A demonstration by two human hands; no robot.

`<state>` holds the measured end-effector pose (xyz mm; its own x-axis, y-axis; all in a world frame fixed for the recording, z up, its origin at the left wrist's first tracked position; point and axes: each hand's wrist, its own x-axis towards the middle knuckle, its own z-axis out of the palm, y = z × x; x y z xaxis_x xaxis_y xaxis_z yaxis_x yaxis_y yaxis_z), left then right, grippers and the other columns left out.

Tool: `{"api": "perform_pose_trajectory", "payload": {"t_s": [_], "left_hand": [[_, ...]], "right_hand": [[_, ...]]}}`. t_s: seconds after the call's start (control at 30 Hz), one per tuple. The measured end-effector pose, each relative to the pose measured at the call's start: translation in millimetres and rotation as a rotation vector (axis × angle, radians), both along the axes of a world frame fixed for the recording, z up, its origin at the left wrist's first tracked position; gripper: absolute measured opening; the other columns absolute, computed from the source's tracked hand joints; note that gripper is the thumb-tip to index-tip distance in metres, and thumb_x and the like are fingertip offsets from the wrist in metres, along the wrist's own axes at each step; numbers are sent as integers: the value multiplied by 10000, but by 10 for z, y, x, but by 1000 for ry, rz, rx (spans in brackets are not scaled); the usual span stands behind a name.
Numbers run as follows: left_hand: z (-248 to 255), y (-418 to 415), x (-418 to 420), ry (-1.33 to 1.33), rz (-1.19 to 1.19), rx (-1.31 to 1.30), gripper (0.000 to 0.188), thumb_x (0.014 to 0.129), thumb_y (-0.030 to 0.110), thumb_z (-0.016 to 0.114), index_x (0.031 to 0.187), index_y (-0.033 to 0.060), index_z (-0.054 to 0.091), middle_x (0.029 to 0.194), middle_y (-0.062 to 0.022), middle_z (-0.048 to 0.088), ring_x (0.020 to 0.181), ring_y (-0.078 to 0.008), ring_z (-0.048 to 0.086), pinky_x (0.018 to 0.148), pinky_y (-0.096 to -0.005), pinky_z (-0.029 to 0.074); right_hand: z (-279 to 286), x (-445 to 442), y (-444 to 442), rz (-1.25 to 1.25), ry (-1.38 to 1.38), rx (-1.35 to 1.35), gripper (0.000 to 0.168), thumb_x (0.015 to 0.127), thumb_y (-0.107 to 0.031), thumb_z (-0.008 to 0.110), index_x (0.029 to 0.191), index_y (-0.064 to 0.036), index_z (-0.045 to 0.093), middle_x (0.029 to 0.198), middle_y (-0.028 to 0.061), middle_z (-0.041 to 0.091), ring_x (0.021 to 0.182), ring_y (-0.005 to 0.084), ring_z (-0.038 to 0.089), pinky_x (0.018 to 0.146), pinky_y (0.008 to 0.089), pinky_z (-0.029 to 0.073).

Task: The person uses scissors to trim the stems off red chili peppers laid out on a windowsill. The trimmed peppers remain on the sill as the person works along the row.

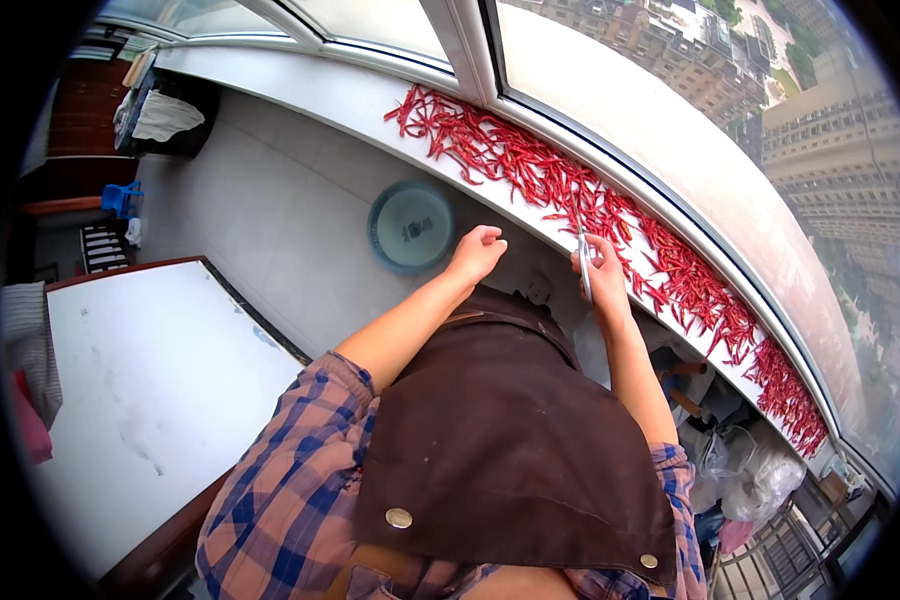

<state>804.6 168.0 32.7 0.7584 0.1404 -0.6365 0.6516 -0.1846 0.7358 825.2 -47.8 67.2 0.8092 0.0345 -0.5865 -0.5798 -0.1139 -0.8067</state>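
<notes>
My right hand (606,281) grips a slim silver metal tool (585,262), which looks like tongs or long tweezers. Its tip reaches in among red dried chillies (547,176), spread in a long band over a white window ledge (390,139). Exactly what the tip touches is too small to tell. My left hand (478,255) hovers in front of the ledge with loosely curled fingers and a small gap at the tips. Nothing shows in it. Close to it, on the floor, stands a round blue-green basin (411,227) with a dark print on its bottom.
Window frames (469,52) rise along the ledge's far side. A white-topped table (165,405) stands to the left, a small blue stool (122,199) beyond it. Plastic bags (761,480) are piled below the ledge at right. A brown apron (510,435) covers my front.
</notes>
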Motion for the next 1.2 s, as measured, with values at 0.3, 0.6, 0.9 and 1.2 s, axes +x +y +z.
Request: {"api": "perform_pose_trajectory", "payload": {"t_s": [0.3,0.6,0.9,1.2], "left_hand": [[7,770,447,-37,23,-18,352,824,193,584,1130,28,527,1007,-55,570,893,-128,529,722,-267,444],[-116,1514,879,-48,155,-6,393,818,164,578,1179,44,478,1059,-59,523,903,-129,506,723,-274,442],[-182,1937,1212,83,398,-139,497,811,108,570,1274,116,388,1064,-51,451,912,-144,457,747,-315,458],[-234,2312,1424,107,521,-278,527,813,91,575,1291,102,356,1132,-94,450,971,-208,455,771,-365,463]], "right_hand": [[-168,439,749,206,-97,-154,450,769,-167,644,1187,-68,508,704,-2,525,566,83,480,486,219,366],[-124,945,1730,389,-270,-524,457,726,-220,603,1136,-28,539,977,257,600,957,380,569,853,420,435],[-266,1224,2322,378,-276,-633,468,701,-236,602,1119,-31,551,925,256,611,907,385,587,825,417,452],[-308,1550,2909,420,-286,-571,467,722,-259,615,1114,-15,548,957,247,606,931,370,579,836,397,445]]}}
